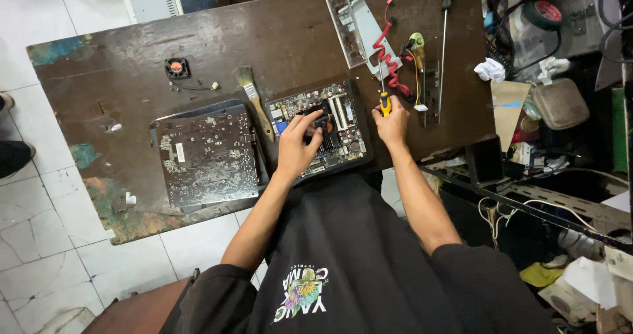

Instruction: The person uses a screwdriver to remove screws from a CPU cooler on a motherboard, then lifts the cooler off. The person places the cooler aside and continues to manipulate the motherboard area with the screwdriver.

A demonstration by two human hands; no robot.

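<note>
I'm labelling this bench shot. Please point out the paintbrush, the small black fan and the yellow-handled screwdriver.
Wooden-handled paintbrush (254,100), head view: upper handle.
Small black square fan with orange hub (176,67), head view: hub.
Yellow-handled screwdriver (384,102), head view: handle, in right hand (391,124).

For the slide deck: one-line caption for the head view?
Left hand on circuit board, right hand gripping yellow-handled screwdriver beside it.

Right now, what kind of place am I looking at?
Probably an electronics repair bench: two bare circuit boards on a worn table, a yellow-handled screwdriver in the right hand, and loose cables and parts around.
</note>
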